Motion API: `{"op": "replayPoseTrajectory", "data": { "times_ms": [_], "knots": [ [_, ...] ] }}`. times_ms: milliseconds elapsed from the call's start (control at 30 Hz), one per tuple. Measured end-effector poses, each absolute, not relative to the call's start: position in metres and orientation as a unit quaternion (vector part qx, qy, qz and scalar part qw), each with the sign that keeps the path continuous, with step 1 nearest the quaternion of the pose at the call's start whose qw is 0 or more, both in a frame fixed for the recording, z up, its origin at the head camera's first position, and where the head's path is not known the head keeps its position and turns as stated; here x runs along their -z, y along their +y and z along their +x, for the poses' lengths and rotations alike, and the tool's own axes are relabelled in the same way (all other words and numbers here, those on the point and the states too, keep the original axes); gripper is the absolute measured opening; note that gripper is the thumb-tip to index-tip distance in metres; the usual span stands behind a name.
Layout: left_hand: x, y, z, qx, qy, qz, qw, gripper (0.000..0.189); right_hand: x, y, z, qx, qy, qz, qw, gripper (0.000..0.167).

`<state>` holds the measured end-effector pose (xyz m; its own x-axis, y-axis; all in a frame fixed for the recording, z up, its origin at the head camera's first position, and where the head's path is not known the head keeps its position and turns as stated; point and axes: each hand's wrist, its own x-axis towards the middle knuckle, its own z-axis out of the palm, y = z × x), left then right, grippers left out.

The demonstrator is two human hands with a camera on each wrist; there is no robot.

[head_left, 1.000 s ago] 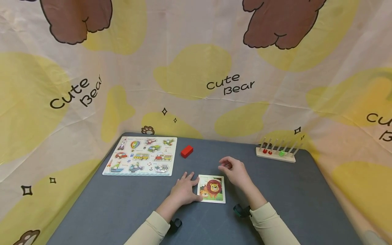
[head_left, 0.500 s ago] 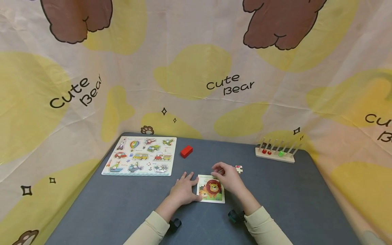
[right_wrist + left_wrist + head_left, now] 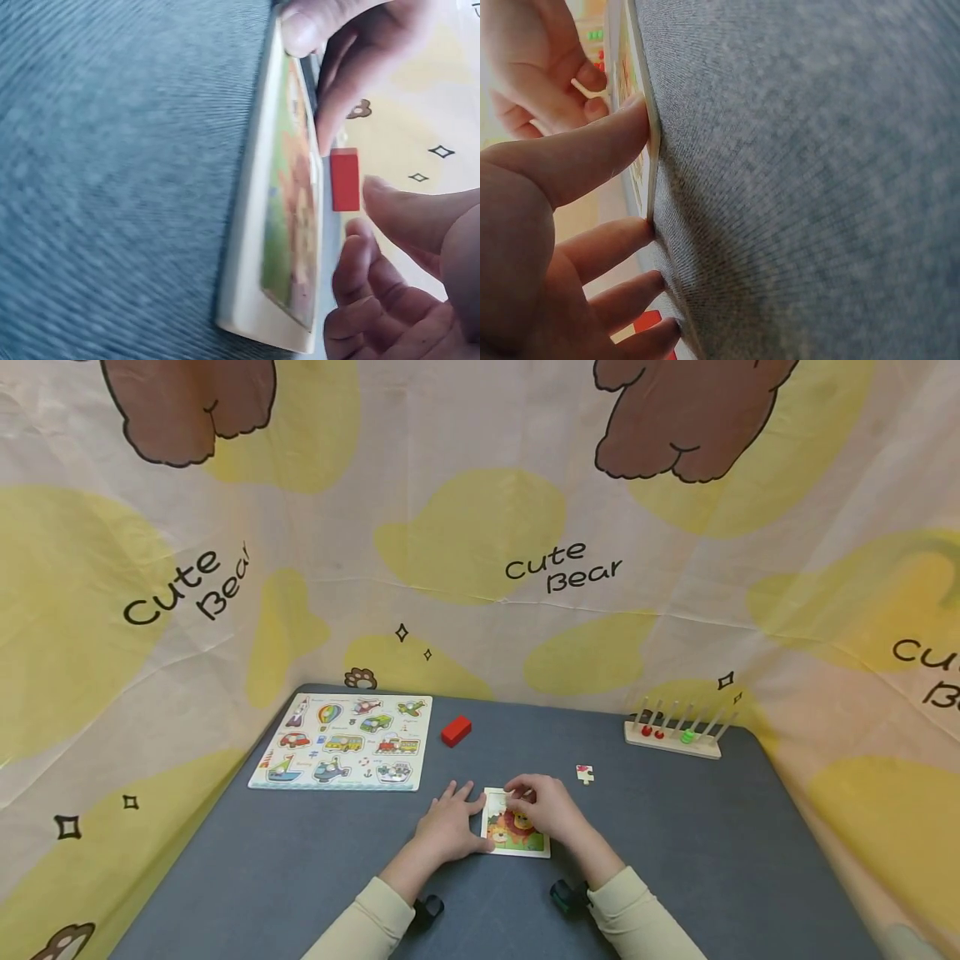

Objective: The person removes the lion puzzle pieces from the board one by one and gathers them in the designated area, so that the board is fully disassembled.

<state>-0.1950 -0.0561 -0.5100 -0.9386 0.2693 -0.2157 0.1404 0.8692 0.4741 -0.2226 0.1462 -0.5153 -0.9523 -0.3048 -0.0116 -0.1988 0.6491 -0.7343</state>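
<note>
A small square lion jigsaw puzzle point(image 3: 517, 837) in a pale frame lies on the table, seen edge-on in both wrist views. Along its left side is my left hand point(image 3: 447, 828), fingers spread and fairly straight. Its thumb point(image 3: 604, 146) presses on the frame near the lower left corner, and the index fingertip touches the frame's edge. My right hand point(image 3: 551, 810) hovers over the puzzle's upper part, hiding some of it. In the right wrist view its thumb and bent index finger stand apart, with no thing visible between them. One loose jigsaw piece point(image 3: 585, 774) lies beyond the right hand.
A vehicle peg puzzle board point(image 3: 341, 743) lies at the back left, beside a red block point(image 3: 456, 732). At the back right stands a wooden peg rack point(image 3: 672, 740) with red and green beads. A patterned cloth point(image 3: 465, 527) hangs behind the table point(image 3: 675, 827).
My right hand has moved left and nearer, from beside the puzzle to over its upper part. The loose jigsaw piece, hidden at first, has come into sight. My left hand stays in place.
</note>
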Motion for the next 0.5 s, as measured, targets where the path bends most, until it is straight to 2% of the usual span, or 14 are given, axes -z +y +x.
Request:
{"op": "replayPoseTrajectory", "data": {
  "times_ms": [133,500],
  "knots": [
    [0.5104,-0.0564,-0.1947,-0.233,0.956,0.107,0.141,0.081,0.5218,0.1449,-0.2232,0.384,0.908,-0.140,0.092,0.016],
    [0.5101,-0.0565,-0.1947,-0.232,0.957,0.108,0.138,0.081,0.5268,0.1414,-0.2254,0.341,0.924,-0.142,0.098,0.016]
  ]
}}
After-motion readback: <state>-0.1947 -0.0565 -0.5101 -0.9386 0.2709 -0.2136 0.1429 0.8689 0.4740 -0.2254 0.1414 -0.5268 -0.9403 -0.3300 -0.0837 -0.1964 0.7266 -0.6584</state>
